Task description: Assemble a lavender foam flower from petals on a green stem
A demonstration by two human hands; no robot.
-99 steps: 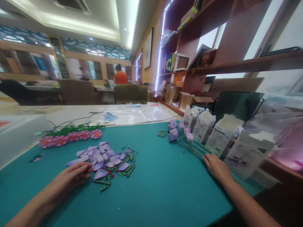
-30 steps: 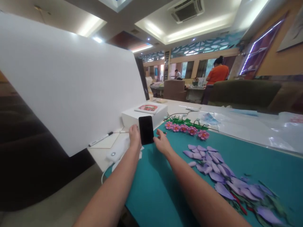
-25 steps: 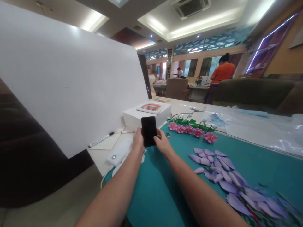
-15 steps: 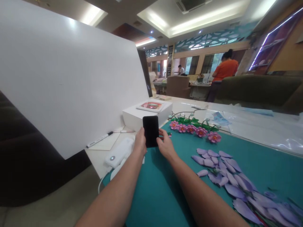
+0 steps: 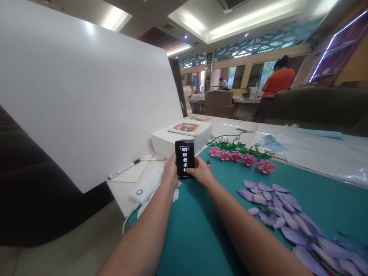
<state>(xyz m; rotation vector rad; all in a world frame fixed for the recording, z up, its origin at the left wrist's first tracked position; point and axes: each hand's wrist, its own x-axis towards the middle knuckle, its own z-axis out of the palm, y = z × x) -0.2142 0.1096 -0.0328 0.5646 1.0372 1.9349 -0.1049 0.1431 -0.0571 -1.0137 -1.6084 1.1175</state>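
A black smartphone (image 5: 181, 163) stands upright between my two hands above the green mat (image 5: 189, 222). Its screen is lit, with white characters and a clock on a dark background. My left hand (image 5: 170, 173) is wrapped round its left edge. On the other side, my right hand (image 5: 202, 170) grips the right edge, and the thumb lies over the lower part of the screen. To the right are pink flowers (image 5: 243, 158) with green leaves, laid in a row. Nearer to me, loose purple petals (image 5: 284, 214) are spread over the mat.
A white box (image 5: 163, 141) bears a flat picture piece (image 5: 186, 128). Left of my hands lie a white device with a cable (image 5: 146, 186) and a marker (image 5: 123, 170). A large white board (image 5: 94, 88) rises at left. A person in orange (image 5: 278, 81) stands beyond the table.
The phone's dark screen has lit up. My right thumb has moved onto the lower screen. The view has shifted slightly, and my left hand keeps its grip.
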